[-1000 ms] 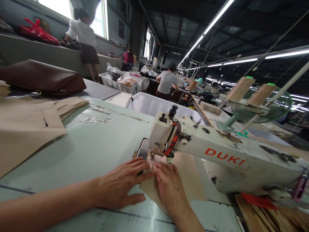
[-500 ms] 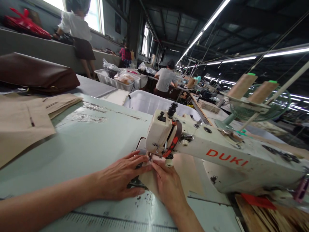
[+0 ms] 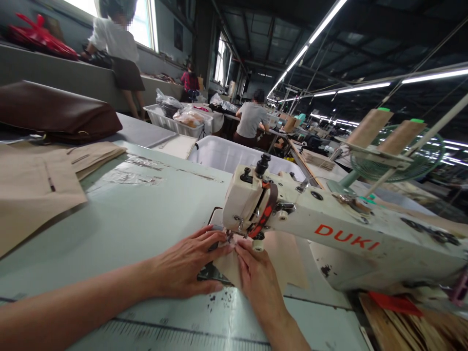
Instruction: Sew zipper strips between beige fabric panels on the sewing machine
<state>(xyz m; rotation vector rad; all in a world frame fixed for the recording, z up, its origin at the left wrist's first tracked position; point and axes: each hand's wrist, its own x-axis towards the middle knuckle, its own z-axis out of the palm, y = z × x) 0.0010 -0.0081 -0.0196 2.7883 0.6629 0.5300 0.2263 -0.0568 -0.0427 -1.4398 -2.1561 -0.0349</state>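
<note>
A white DUKI sewing machine (image 3: 329, 229) stands on the pale green table (image 3: 127, 219). A small beige fabric piece (image 3: 281, 258) lies under its head by the needle. My left hand (image 3: 185, 268) lies flat with fingers spread, its fingertips pressing the fabric's left edge just before the needle. Beside it, my right hand (image 3: 258, 278) also rests flat on the fabric, its fingers stretched toward the presser foot. Neither hand grips anything.
Beige cut pieces (image 3: 36, 190) and a brown bag (image 3: 58, 114) lie at the left. A white bin (image 3: 226, 156) stands behind the machine, thread cones (image 3: 369, 127) and a green fan (image 3: 420, 161) at the right. Other people work in the background.
The view shifted slightly. Both hands stayed flat on the fabric and edged a little closer to the needle.
</note>
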